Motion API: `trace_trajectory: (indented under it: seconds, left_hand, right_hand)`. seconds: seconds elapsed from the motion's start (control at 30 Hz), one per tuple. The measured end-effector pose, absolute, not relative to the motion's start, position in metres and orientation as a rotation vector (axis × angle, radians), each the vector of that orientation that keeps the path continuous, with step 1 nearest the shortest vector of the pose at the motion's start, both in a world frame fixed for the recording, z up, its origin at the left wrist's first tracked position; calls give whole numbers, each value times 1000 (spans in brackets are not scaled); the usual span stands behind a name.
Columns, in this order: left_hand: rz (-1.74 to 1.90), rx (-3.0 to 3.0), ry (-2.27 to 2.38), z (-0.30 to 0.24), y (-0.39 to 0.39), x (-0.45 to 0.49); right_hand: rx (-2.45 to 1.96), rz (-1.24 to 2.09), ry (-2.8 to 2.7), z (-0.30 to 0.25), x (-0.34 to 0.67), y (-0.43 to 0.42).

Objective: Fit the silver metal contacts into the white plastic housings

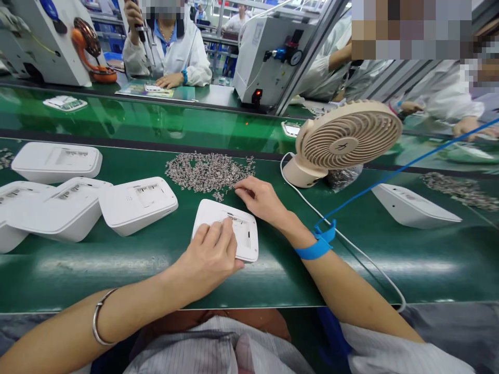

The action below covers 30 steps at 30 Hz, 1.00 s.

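Observation:
My left hand is closed over a white plastic housing on the green bench. Its fingertips press into the recessed compartment, where small metal pieces show, and the thumb lies along the near edge. Beyond the housing spreads a pile of tiny metal parts, which look like battery spring contacts. My right hand touches the pile's right edge, thumb and forefinger drawn together. Whatever sits between those fingertips is too small to make out. A blue wrist strap circles my right wrist.
Several similar white housings lie at the left, some overlapping. A beige fan stands right of the pile, its white cable crossing the bench. A blue cord runs rightward from my wrist. Across the green conveyor, co-workers sit by machines.

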<state>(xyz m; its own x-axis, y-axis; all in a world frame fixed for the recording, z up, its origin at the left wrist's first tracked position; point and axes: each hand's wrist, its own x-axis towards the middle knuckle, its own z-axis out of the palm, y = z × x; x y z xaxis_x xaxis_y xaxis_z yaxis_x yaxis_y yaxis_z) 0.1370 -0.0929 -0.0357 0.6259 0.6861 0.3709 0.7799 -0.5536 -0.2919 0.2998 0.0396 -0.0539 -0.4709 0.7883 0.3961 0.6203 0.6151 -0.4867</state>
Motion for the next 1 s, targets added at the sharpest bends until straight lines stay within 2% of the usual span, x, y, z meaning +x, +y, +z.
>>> trace_trajectory:
  seconds: [0.33, 0.6, 1.0]
  left_hand:
    - [-339, -2382, -1186, -46, -96, 142]
    - [-336, -2425, -1163, -51, -96, 145]
    - [-311, -2413, -1175, -49, -97, 145]
  right_hand:
    - [-969, 400, -2230, -39, 308, -18]
    - [-995, 332, -2261, -43, 307, -16]
    - [-987, 439, -2193, -47, 305, -15]
